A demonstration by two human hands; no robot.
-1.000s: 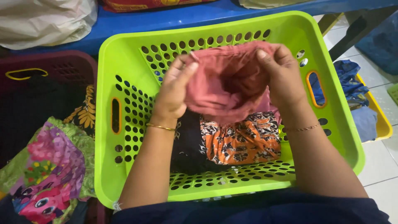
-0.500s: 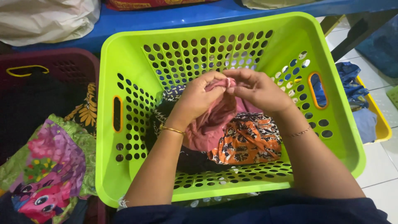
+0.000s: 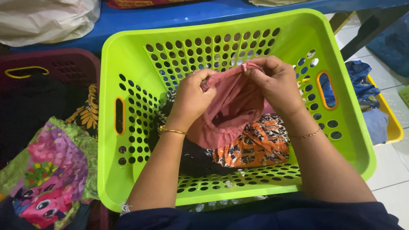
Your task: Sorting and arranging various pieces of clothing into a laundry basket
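Two hands, left hand (image 3: 191, 99) and right hand (image 3: 276, 81), each grip pinched on a dusty-pink cloth garment (image 3: 232, 108), now lifted higher and spread wider than half a second ago, above orange patterned fabric (image 3: 254, 145) inside the perforated lime-green plastic basket (image 3: 128, 55)

Three packages, all on the blue shelf (image 3: 179, 19) along the top edge, none fully in frame. Top left: whitish crumpled plastic bag (image 3: 47, 19), soft and bulging, overhanging the shelf front. Top centre-left: flat red package (image 3: 140, 3) with yellow print, only its lower edge visible. Top right of centre: pale beige bag (image 3: 272, 2), just a sliver showing. No separate labels, signs or screens visible.
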